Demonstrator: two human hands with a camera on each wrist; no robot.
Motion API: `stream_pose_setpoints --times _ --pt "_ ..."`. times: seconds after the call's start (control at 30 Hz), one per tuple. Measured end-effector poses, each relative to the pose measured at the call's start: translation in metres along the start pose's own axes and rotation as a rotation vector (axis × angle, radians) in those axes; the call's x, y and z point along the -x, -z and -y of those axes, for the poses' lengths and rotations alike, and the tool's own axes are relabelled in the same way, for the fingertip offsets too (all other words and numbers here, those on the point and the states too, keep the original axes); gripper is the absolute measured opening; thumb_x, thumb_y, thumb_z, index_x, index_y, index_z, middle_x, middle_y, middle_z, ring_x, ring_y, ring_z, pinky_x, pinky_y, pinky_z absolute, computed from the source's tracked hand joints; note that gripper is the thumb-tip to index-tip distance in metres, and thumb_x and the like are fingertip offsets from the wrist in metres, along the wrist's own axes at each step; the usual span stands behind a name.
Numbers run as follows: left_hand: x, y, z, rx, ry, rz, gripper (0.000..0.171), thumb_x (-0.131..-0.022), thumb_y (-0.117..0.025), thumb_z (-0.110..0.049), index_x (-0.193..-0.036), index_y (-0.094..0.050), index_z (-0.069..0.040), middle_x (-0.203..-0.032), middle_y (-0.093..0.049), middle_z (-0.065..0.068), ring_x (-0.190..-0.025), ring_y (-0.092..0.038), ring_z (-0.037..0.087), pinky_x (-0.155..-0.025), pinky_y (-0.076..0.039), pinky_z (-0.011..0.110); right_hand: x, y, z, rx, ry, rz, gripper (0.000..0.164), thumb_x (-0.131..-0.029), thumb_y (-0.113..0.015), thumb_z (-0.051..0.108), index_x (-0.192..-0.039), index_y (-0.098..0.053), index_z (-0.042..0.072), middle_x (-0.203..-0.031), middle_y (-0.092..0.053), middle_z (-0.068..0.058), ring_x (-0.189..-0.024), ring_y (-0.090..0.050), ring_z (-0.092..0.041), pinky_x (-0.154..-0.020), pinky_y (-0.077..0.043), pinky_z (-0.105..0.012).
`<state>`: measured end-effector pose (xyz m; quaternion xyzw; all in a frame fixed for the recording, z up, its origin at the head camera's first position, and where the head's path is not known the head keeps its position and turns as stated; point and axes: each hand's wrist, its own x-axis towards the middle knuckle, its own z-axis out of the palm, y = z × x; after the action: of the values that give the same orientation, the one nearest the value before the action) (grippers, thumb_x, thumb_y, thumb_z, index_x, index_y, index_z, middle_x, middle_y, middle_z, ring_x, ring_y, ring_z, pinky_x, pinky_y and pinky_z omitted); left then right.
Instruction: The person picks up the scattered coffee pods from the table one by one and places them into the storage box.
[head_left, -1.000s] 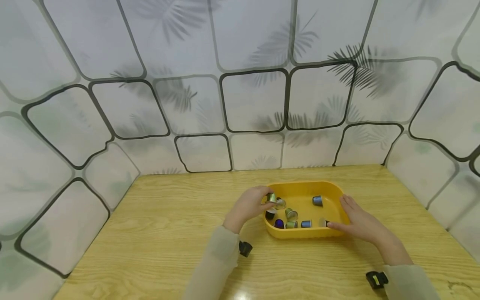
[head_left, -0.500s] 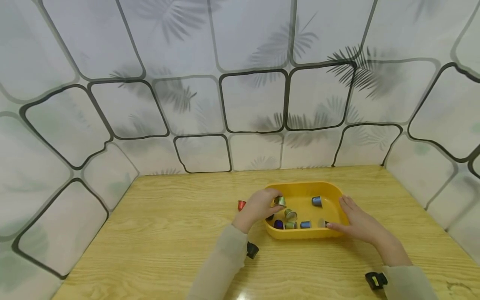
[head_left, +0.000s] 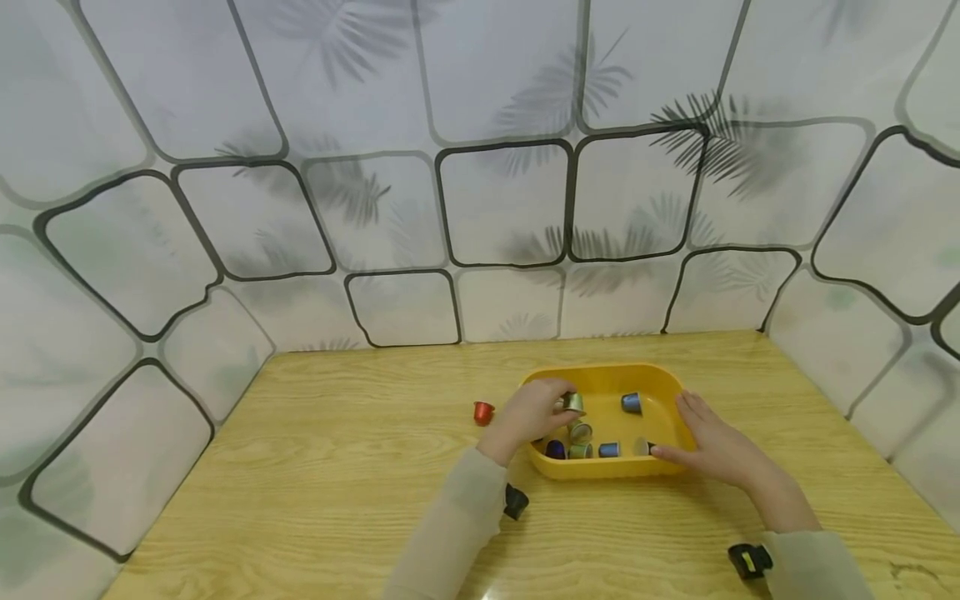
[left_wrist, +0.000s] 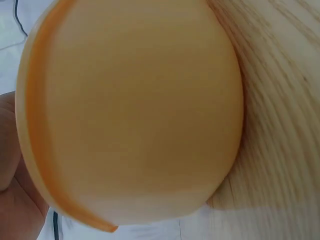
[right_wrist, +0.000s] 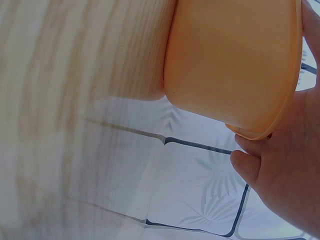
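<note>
In the head view, my left hand [head_left: 528, 415] reaches over the left end of a yellow plastic tray [head_left: 600, 469]. Its thumb and fingers pinch a light green coffee capsule [head_left: 575, 402] inside the tray. My right hand [head_left: 723, 443] rests on the right end, fingers straight along the rim and thumb over the front edge. Several capsules lie inside, including a green one [head_left: 581, 432], a dark blue one [head_left: 555, 450] and a lighter blue one [head_left: 632, 403]. The left wrist view shows the tray's outer wall [left_wrist: 140, 110]; the capsules are hidden there.
A red capsule [head_left: 483, 412] lies on the wooden table [head_left: 337, 467], left of the tray. Behind and at both sides stands a patterned fabric backdrop [head_left: 510, 308]. In the right wrist view, the tray's wall [right_wrist: 230, 60] stands against the table surface.
My left hand has moved rightward with the green capsule, farther over the tray. The red capsule, hidden at first, now shows beside the left wrist. My right hand stays on the rim.
</note>
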<state>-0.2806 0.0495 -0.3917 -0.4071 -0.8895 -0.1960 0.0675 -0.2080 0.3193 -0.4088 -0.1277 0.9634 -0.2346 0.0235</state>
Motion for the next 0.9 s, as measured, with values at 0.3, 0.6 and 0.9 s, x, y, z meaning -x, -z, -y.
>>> stream_pose_setpoints --times 0.3,0.6,0.9 --pt "-0.009 -0.005 -0.007 0.007 -0.016 0.016 0.030 -0.084 -0.060 -0.028 -0.107 -0.059 -0.008 -0.096 -0.061 -0.002 -0.086 -0.058 0.010 -0.072 -0.043 0.014 0.000 0.000 0.000 0.005 -0.007 -0.003 0.099 -0.078 -0.056 0.055 -0.134 -0.013 -0.015 -0.139 -0.005 -0.033 -0.125 -0.008 -0.047 -0.094 -0.015 -0.060" --pt "-0.018 -0.010 -0.017 0.011 -0.028 0.016 0.029 -0.084 -0.060 -0.030 -0.105 -0.060 -0.010 -0.094 -0.061 -0.003 -0.084 -0.058 0.010 -0.071 -0.043 0.014 0.000 0.000 0.000 0.009 -0.013 -0.007 0.099 -0.078 -0.056 0.055 -0.133 -0.014 -0.015 -0.138 -0.006 -0.034 -0.125 -0.008 -0.047 -0.094 -0.015 -0.060" --pt "-0.027 -0.017 -0.024 0.002 -0.028 0.030 0.032 -0.084 -0.060 -0.031 -0.108 -0.060 -0.010 -0.097 -0.061 -0.003 -0.087 -0.058 0.010 -0.074 -0.043 0.015 -0.001 0.000 -0.001 0.023 -0.012 -0.014 0.100 -0.077 -0.055 0.056 -0.133 -0.015 -0.015 -0.138 -0.007 -0.034 -0.125 -0.010 -0.047 -0.094 -0.016 -0.060"
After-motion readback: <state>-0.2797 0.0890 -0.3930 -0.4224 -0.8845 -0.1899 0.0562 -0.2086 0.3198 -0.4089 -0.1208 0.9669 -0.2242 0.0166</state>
